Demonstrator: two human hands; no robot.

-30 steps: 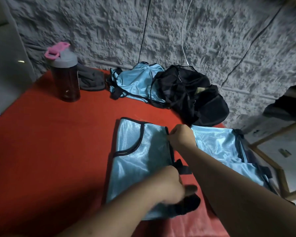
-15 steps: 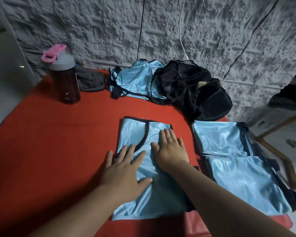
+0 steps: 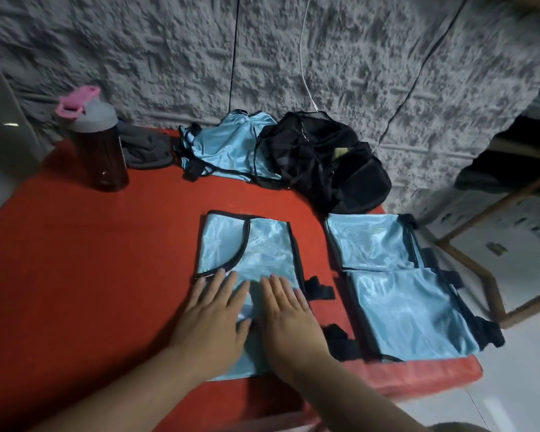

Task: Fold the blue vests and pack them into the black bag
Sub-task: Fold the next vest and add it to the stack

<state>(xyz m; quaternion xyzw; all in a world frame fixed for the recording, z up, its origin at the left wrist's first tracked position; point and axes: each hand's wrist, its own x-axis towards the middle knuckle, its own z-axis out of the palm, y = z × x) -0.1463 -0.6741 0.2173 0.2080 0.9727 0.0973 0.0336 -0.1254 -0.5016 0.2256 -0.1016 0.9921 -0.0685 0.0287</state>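
Note:
A folded blue vest (image 3: 262, 244) with black trim lies flat in the middle of the red table (image 3: 91, 260). My left hand (image 3: 214, 319) and my right hand (image 3: 289, 319) press flat on its near half, side by side, fingers straight. Black straps (image 3: 320, 291) stick out at its right edge. To the right, at the table's edge, lies a pile of folded blue vests (image 3: 396, 285). An unfolded blue vest (image 3: 231, 148) is bunched at the back, touching the black bag (image 3: 325, 163), which sits open against the wall.
A dark bottle (image 3: 99, 145) with a grey lid and pink cap stands at the back left, a grey cloth (image 3: 145, 149) beside it. The table's right edge drops off just past the folded pile. A wooden frame (image 3: 480, 269) stands lower right.
Both hands let go of the vest's edge and straps, then laid flat on it and slid toward me along the cloth.

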